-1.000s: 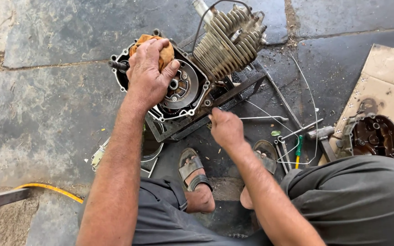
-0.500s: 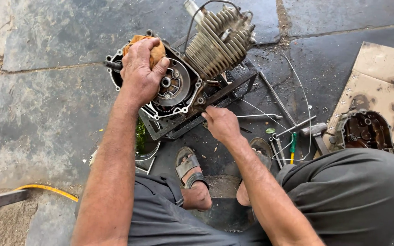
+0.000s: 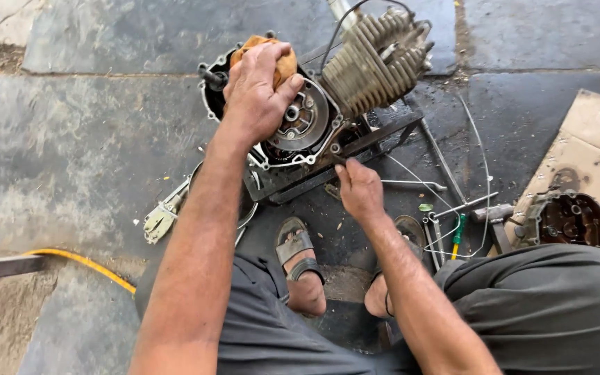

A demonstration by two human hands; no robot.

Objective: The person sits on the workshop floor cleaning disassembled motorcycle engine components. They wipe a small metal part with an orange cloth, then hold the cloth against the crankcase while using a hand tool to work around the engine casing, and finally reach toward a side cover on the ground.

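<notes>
Engine parts are seen on a stone floor, the finned cylinder pointing up and right. An orange rag is pressed against the open crankcase by the left hand; the grip is closed over the rag, which lies under the palm and fingers at the case's upper left edge, beside the round clutch assembly. The right hand is held just below the case, its fingers pinched narrowly on something too small to be identified. A detached engine cover is laid on cardboard at the right. A green-handled screwdriver and a yellow hose are seen nearby.
</notes>
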